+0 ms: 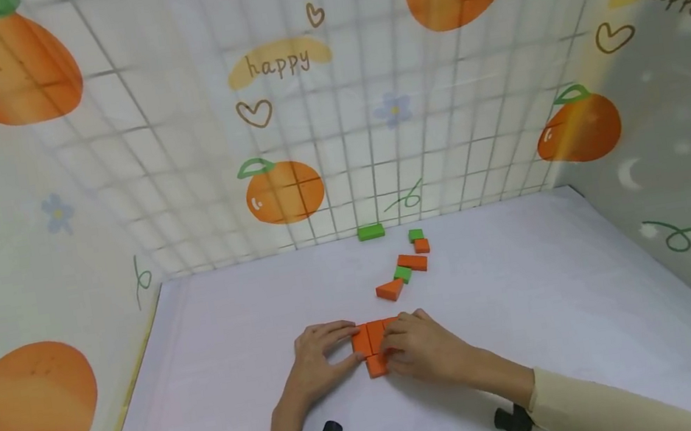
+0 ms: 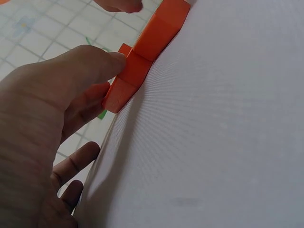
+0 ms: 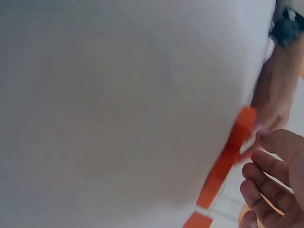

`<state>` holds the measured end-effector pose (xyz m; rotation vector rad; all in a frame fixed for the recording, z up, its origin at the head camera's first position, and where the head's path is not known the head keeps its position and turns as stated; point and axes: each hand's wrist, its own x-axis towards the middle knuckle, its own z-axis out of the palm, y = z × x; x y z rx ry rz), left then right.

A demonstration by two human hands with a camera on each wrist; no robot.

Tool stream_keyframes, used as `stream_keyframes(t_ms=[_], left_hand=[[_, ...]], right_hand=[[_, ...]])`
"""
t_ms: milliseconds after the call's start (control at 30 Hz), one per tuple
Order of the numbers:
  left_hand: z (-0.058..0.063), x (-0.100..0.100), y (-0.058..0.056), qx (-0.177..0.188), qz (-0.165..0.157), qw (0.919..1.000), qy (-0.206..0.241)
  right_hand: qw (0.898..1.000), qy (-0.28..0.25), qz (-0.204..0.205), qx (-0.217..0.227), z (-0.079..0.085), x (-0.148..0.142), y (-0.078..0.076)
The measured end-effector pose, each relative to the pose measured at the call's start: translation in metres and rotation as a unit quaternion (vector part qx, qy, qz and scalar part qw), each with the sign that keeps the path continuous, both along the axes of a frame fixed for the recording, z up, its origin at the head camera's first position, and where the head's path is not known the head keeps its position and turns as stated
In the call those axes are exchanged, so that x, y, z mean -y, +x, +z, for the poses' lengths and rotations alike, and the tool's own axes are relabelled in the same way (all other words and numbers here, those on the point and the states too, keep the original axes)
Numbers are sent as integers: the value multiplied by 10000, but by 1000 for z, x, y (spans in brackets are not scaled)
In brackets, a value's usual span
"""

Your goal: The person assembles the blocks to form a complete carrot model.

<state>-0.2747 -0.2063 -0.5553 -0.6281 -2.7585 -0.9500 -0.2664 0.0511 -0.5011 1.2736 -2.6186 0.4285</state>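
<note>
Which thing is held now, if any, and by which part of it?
The left hand appears to pinch the leftmost orange block by its near and far ends. Whether the right hand holds anything cannot be told.

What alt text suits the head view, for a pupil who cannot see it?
A left hand touches the left side of grouped orange rectangular blocks on a pale table; a right hand overlaps their right side. Beyond lie loose green and orange blocks.

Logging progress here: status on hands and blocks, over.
Left hand pinches orange blocks, left side. Right hand at their right, seemingly empty. Farther blocks clear of both hands.
</note>
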Motion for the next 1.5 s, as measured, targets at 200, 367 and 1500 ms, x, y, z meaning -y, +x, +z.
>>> stream_keyframes(t_ms=[200,367,1500], left_hand=[[2,-1,0,57,16,10000,-10],[3,-2,2,67,3,9999,77],[2,-1,3,69,-22,9996,256]], right_hand=[[9960,-521,-639,356,16,-25,-29],[9905,-894,-1029,201,24,-52,-66],[9604,-487,-2435,1261,-3,-90,-186]])
